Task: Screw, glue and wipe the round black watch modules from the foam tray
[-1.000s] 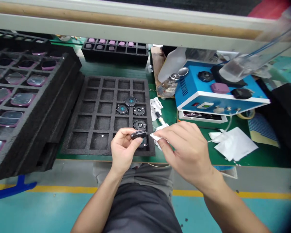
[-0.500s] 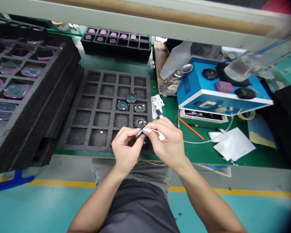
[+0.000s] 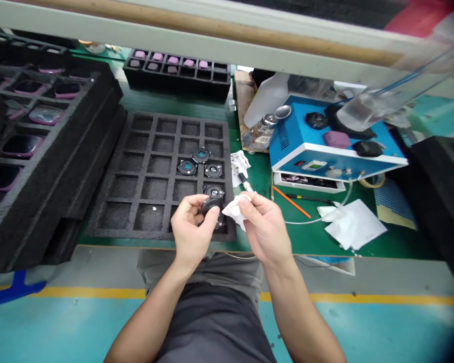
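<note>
Between the thumb and fingers of my left hand (image 3: 192, 222) is a round black watch case (image 3: 211, 203), tilted on edge. My right hand (image 3: 267, 224) pinches a crumpled white wipe (image 3: 234, 209) just right of the case, the two apart. Below both hands lies a black foam tray (image 3: 136, 201) with square pockets. Several similar round watch cases (image 3: 201, 155) rest at its right side, some with teal centres. The one nearest the front is partly hidden by my left hand. Behind my right hand, a black-and-white pen-like tool (image 3: 245, 182) lies on another crumpled wipe (image 3: 240, 162).
Stacked foam trays (image 3: 71, 151) of pink-framed watches rise at left. A foam box (image 3: 177, 80) with pink pieces stands behind. At right are a blue machine (image 3: 302, 151) with a tube, an orange stick (image 3: 291, 201), white sheets (image 3: 355, 224) and a metal-topped bottle (image 3: 263, 131).
My hands have drawn apart: the right hand has pulled the wipe away from the watch case, and the left has turned the case so its flat face shows more. The view has shifted slightly.
</note>
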`<state>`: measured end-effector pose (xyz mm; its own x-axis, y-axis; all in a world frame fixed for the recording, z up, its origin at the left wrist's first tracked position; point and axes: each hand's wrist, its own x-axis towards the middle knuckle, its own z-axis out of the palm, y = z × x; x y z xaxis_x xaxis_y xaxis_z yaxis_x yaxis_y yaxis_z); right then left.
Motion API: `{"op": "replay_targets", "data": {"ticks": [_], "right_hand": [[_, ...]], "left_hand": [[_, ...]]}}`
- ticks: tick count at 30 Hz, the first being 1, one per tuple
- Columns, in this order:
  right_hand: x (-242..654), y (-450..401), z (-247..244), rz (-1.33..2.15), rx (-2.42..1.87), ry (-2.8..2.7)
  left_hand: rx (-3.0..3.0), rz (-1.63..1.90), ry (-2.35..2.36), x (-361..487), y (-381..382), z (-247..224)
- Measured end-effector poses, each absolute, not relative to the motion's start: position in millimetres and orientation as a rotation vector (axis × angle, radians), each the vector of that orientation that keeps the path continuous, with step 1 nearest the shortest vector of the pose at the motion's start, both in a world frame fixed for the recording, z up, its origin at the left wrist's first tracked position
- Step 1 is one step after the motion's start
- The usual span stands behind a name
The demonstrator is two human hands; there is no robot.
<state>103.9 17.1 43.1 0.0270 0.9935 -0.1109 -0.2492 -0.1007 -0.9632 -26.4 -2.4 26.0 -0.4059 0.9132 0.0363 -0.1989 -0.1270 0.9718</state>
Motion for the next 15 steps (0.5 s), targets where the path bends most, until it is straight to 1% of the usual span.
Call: {"op": "replay_targets", "data": {"ticks": [2, 3, 6, 9, 12, 15], "right_hand": [[103, 16, 44, 1.311, -1.14, -1.011], [100, 15, 46, 1.222, -1.167, -1.096], [92, 13, 49, 0.78, -1.213, -1.496], [94, 18, 44, 0.412, -1.252, -1.828], [109, 23, 35, 0.347, -1.385, -1.924], [116, 21, 41, 0.352, -1.36, -1.82]], "left_hand": [[0.832, 1.659, 1.234, -29, -2, 27], [0.833, 1.64, 1.218, -29, -2, 28], [0.89, 1.584, 1.188, -31, -2, 26], [0.837, 1.645, 1.156, -35, -1, 23], [0.663, 1.649, 1.074, -39, 0, 23], [0.591, 1.596, 1.018, -42, 1, 25]]}}
